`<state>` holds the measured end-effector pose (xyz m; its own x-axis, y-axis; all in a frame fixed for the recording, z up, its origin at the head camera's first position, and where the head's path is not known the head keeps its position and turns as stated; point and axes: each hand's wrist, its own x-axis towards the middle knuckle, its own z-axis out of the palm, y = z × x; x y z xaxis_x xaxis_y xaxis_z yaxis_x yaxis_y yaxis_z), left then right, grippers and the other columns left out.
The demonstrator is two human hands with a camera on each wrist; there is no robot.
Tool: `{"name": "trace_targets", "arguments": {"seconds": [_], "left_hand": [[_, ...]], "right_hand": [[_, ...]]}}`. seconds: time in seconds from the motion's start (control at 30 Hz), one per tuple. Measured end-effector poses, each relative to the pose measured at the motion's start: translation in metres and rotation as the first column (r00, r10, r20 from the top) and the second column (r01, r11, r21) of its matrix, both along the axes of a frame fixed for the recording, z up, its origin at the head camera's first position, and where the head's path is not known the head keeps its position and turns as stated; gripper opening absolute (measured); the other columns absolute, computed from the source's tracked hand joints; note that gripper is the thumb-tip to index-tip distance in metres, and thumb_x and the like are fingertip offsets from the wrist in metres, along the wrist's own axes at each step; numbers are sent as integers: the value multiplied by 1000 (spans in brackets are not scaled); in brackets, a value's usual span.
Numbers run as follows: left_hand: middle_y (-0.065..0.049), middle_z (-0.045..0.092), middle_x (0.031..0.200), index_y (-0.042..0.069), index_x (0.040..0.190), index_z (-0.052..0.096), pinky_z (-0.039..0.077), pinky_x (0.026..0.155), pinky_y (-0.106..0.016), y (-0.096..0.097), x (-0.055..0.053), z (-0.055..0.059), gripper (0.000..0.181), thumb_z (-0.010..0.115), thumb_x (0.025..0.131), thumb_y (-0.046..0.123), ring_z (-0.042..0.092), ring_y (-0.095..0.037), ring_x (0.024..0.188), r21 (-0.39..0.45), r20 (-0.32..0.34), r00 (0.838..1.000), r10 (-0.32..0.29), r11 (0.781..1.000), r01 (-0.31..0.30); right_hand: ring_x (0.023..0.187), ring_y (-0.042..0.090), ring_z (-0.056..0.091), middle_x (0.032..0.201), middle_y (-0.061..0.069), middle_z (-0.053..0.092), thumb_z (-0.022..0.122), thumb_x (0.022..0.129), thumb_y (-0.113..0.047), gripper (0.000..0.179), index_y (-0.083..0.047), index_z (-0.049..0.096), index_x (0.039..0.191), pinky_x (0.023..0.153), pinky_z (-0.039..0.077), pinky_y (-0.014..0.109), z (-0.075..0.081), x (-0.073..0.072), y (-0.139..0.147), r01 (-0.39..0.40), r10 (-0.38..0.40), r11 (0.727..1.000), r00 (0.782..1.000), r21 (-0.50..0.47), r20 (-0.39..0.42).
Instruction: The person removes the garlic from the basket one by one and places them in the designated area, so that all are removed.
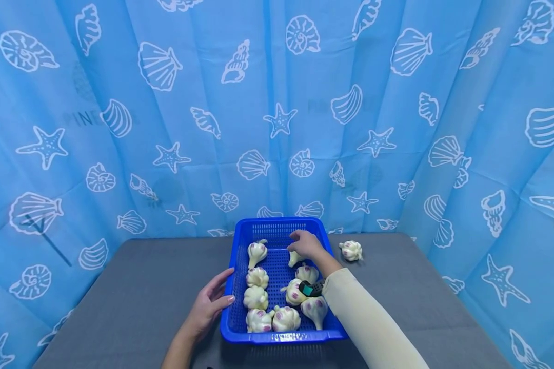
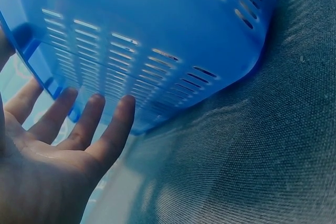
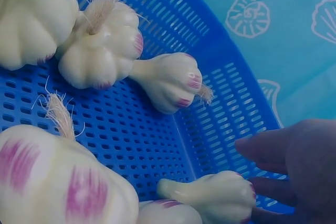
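Note:
A blue plastic basket [image 1: 283,336] holds several garlic bulbs with purple streaks. My left hand [image 1: 209,306] rests at its left side, thumb and index fingertip at the rim; the left wrist view shows spread, gently bent fingers beside the slotted wall. Over the far right part of the basket is my right hand [image 1: 308,245]. Just under it sits a garlic bulb [image 1: 295,259], partly hidden by the hand. In the right wrist view, fingertips are at the root end of that bulb [image 3: 218,196], while another finger [image 3: 260,146] extends apart from it.
Another garlic bulb [image 1: 351,250] lies outside the basket, to its right. Inside, bulbs line the left wall, such as this one [image 1: 257,253], and the near end. The grey table [image 1: 157,287] backs onto a blue shell-print curtain [image 1: 277,102].

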<state>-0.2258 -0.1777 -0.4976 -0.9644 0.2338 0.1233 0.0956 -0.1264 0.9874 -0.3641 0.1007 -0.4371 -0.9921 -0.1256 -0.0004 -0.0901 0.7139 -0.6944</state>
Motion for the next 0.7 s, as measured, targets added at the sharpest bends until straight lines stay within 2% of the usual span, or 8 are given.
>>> {"name": "trace_targets", "arguments": {"seconds": [0.33, 0.47, 0.57, 0.7], "left_hand": [[-19, 31, 153, 10, 148, 37, 47, 97, -46, 0, 0, 2, 63, 64, 91, 7, 38, -41, 133, -14, 13, 1000, 2, 1000, -2], [-19, 31, 153, 10, 148, 38, 47, 97, -47, -1, 1, 2, 62, 63, 91, 7, 39, -42, 133, -8, 21, 1000, 6, 1000, -6], [-19, 31, 153, 10, 148, 38, 47, 97, -47, -1, 1, 2, 62, 63, 91, 6, 39, -41, 133, -9, 21, 1000, 6, 1000, -6], [-20, 31, 153, 10, 148, 38, 47, 97, -47, -1, 1, 3, 62, 63, 91, 7, 38, -41, 133, -11, 16, 1000, 1, 1000, -1]], "right_hand": [[111, 34, 59, 122, 16, 63, 71, 86, -8, 35, -1, 64, 120, 90, 50, 44, 6, 5, -1, 0, 1, 999, 1000, 52, -15], [107, 33, 60, 118, 15, 64, 72, 86, -9, 34, -2, 66, 118, 86, 51, 43, 8, 7, -2, 12, -10, 991, 1000, 134, -12], [107, 33, 60, 118, 14, 65, 71, 86, -10, 34, -3, 66, 119, 85, 51, 44, 8, 7, -3, -8, 6, 983, 1000, 182, 10], [110, 32, 59, 119, 13, 65, 70, 87, -9, 36, -3, 65, 122, 87, 50, 44, 6, 6, -2, -73, 64, 978, 997, 196, 49]]}}
